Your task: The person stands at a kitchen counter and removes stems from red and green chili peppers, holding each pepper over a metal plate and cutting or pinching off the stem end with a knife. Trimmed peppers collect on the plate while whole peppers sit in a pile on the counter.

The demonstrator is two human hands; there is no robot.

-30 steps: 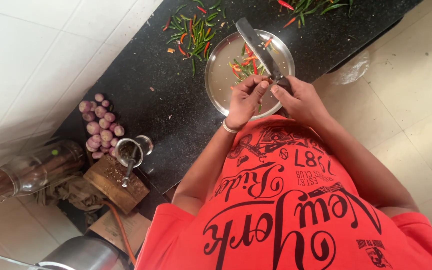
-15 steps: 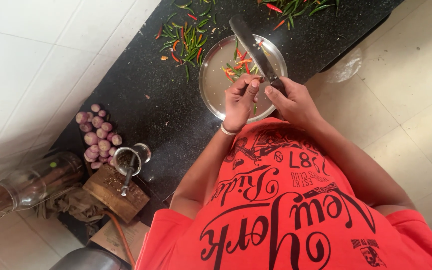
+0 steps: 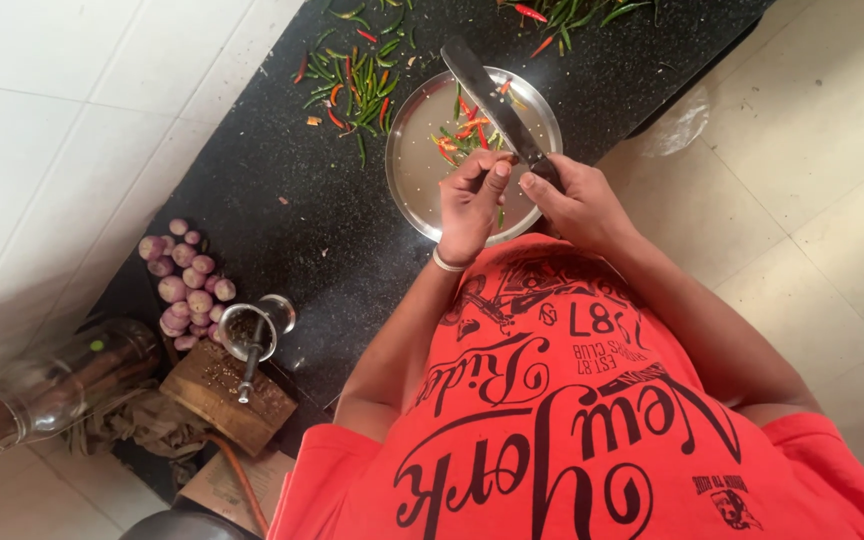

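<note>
My left hand [image 3: 467, 205], with a bangle on the wrist, pinches a thin green chilli [image 3: 500, 214] over the near edge of a round steel plate [image 3: 414, 160]. Close beside it, my right hand [image 3: 577, 200] grips the handle of a long knife [image 3: 487, 95]. The blade slants up and left across the plate. Cut red and green chilli pieces [image 3: 462, 130] lie in the plate under the blade. The plate rests on a black speckled counter [image 3: 282, 210].
Whole red and green chillies [image 3: 352, 75] are scattered on the counter beyond the plate, with more chillies [image 3: 572, 12] at the top edge. Small pink onions [image 3: 184, 280], a steel cup [image 3: 252, 328], a wooden block [image 3: 227, 395] and a glass jar [image 3: 52, 385] sit at the left. Tiled floor lies right.
Both hands stay together over the plate's near edge with the knife. The view has drifted slightly; nothing was picked up or put down.
</note>
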